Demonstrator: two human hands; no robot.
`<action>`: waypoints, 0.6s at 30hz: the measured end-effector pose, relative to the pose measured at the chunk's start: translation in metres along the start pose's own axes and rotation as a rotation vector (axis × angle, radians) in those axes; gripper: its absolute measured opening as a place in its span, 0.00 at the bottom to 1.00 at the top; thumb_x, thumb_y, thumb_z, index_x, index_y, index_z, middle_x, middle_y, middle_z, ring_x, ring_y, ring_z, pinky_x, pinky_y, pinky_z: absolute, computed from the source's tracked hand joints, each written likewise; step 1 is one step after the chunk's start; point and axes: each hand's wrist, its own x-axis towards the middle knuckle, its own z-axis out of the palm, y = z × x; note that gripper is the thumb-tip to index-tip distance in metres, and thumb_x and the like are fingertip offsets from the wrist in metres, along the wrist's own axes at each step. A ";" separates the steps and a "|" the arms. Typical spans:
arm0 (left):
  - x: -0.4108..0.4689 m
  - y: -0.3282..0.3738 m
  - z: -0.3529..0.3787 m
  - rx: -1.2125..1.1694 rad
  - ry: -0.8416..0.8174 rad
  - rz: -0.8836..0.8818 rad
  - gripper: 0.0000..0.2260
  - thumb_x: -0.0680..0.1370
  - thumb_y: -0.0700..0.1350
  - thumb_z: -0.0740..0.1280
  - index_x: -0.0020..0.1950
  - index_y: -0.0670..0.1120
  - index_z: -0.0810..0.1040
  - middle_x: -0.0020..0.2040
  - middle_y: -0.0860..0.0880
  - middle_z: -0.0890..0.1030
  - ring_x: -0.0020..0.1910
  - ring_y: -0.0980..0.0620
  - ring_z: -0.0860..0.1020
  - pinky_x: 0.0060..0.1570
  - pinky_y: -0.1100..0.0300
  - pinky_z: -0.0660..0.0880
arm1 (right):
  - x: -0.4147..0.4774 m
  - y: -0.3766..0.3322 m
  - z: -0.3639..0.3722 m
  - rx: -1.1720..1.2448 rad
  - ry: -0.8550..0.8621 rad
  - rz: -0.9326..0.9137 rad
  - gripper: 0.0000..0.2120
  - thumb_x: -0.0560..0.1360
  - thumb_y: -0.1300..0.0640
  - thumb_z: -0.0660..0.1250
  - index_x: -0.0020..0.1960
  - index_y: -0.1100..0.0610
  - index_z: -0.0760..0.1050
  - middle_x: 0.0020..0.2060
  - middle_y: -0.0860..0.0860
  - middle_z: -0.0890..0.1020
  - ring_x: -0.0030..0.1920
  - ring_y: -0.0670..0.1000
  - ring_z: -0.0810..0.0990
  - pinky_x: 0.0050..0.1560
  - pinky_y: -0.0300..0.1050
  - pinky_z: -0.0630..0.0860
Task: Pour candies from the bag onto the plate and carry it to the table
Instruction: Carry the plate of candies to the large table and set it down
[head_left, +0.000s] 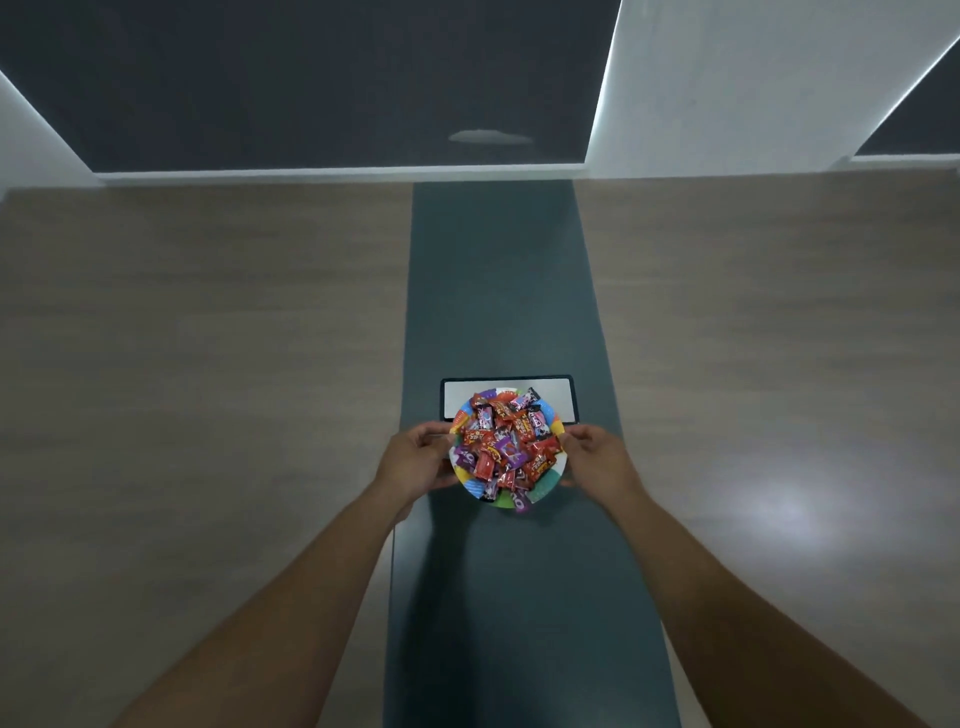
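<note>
**Inspector A:** State the position of the plate (544, 492).

**Inspector B:** It sits over the dark green strip (519, 597) that runs down the middle of the table (208, 364), from the near edge to the far edge. The wood-look surface lies to the left and right of that strip. The far part of the plate overlaps a white panel with a dark frame (558, 397) set in the strip. Whether the plate rests on the surface or is held just above it, I cannot tell.

**Inspector A:** Contents?

**Inspector B:** A heap of wrapped candies (506, 447), mostly red, with some purple and pink, covers the plate. The rim shows coloured segments. One purple wrapper hangs at the near edge.

**Inspector A:** The hands?

**Inspector B:** The left hand (415, 460) is at the left rim, fingers curled, thumb over the top edge and fingers (441, 480) under it, closed on the plate. The right hand (597, 460) is at the right rim, fingers loosely bent, with the tips touching or just beside the edge. I cannot tell whether that hand has a firm hold. Both forearms reach in from the near side.

**Inspector A:** Surroundings?

**Inspector B:** Beyond the far table edge lie a dark floor (311, 78) and a pale wall (727, 78) to the right.
</note>
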 end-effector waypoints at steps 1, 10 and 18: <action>0.014 0.000 0.001 0.001 0.007 -0.006 0.03 0.86 0.42 0.69 0.57 0.46 0.83 0.55 0.43 0.88 0.47 0.46 0.88 0.42 0.55 0.88 | 0.013 -0.001 0.003 -0.001 0.001 0.000 0.12 0.87 0.54 0.66 0.64 0.60 0.81 0.55 0.54 0.88 0.55 0.57 0.89 0.50 0.60 0.90; 0.103 -0.018 0.012 0.002 0.048 -0.049 0.07 0.86 0.43 0.69 0.62 0.45 0.83 0.59 0.42 0.88 0.53 0.43 0.89 0.45 0.53 0.88 | 0.097 0.016 0.025 -0.023 0.021 0.013 0.06 0.86 0.55 0.68 0.59 0.56 0.80 0.54 0.56 0.88 0.54 0.61 0.89 0.51 0.63 0.90; 0.126 -0.024 0.023 -0.012 0.050 -0.058 0.08 0.86 0.40 0.68 0.63 0.40 0.81 0.54 0.44 0.86 0.45 0.47 0.87 0.36 0.60 0.87 | 0.119 0.031 0.031 -0.107 0.091 -0.014 0.10 0.84 0.51 0.68 0.59 0.55 0.84 0.50 0.53 0.90 0.49 0.57 0.90 0.50 0.64 0.90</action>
